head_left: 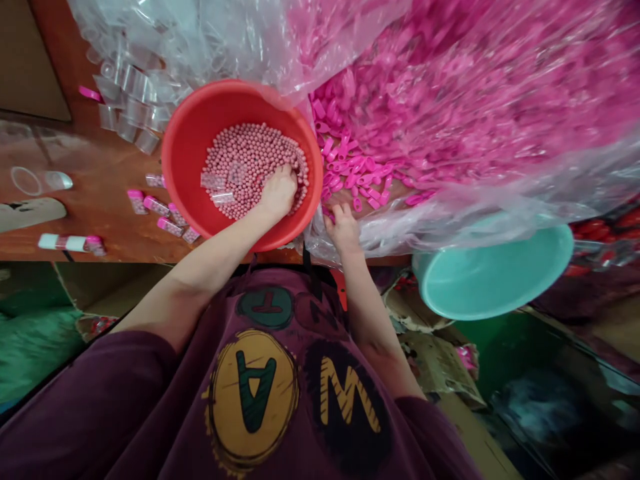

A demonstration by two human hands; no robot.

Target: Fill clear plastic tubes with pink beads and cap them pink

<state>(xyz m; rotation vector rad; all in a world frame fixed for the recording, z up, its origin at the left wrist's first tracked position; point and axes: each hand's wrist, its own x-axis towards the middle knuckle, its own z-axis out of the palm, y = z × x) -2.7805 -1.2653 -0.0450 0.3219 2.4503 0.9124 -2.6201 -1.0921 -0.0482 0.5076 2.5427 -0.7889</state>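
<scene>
Left fingers (286, 172) curl among round pink beads (245, 150), grip hidden, a red plastic bowl (186, 160) walling them from bent right fingers (346, 212), hold unclear, beside clear plastic sheeting (400, 233).

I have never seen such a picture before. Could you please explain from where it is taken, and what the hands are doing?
There is no machine here. A camera worn on a person's head looks down at their own two bare hands. The left hand reaches into pink beads inside a red bowl; whether it holds any is hidden. The right hand is at the edge of a heap of pink plastic pieces; its grip is unclear. On the brown table, left of the bowl, lie clear containers and small pink-capped tubes. A turquoise basin is at the right.
</scene>
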